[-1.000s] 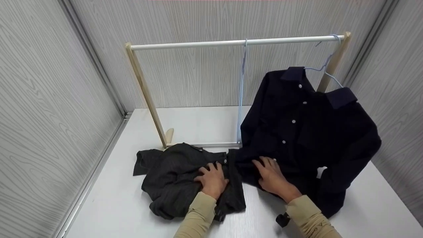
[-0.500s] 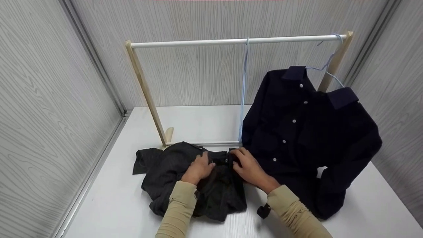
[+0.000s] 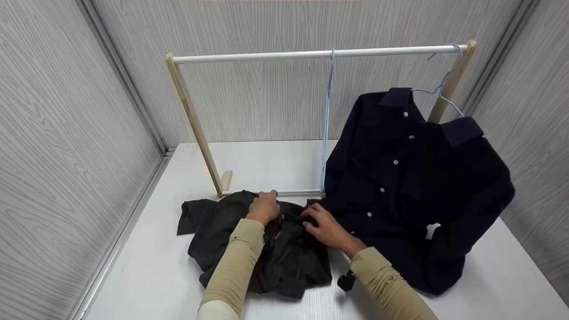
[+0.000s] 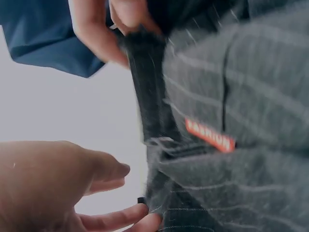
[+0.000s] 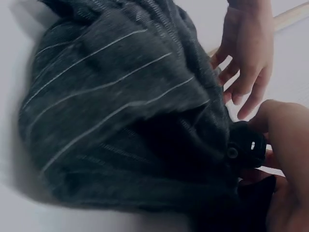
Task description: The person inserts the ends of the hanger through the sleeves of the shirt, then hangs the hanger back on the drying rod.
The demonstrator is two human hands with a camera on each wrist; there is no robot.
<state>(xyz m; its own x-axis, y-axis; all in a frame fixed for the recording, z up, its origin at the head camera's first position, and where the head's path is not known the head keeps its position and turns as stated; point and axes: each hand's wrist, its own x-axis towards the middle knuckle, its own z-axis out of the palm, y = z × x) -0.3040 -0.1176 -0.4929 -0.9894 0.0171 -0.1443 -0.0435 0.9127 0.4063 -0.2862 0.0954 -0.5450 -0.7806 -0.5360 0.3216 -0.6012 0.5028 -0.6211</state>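
Note:
A dark grey pinstriped garment [image 3: 289, 262] lies bunched on the white table, a red label [image 4: 210, 135] stitched on it. My left hand [image 3: 265, 208] is at its far edge; in the left wrist view the thumb stands apart from the cloth and the fingertips touch the edge. With curled fingers my right hand [image 3: 328, 227] grips a band at the garment's right side, near a dark button [image 5: 232, 152]. Behind my right arm, a navy shirt [image 3: 413, 178] with white buttons hangs from a blue hanger [image 3: 451, 106].
A rack with a white rail [image 3: 266, 56] and wooden posts [image 3: 193, 120] stands across the back. Another blue hanger [image 3: 326, 124] hangs mid-rail. White table [image 3: 138, 266] surface shows left of the garment. Pale wood-grain walls [image 3: 58, 133] surround it.
My right hand has moved left from the navy shirt's hem to the grey garment and grips it. My left hand has moved up and left to its far edge, and the folds have shifted.

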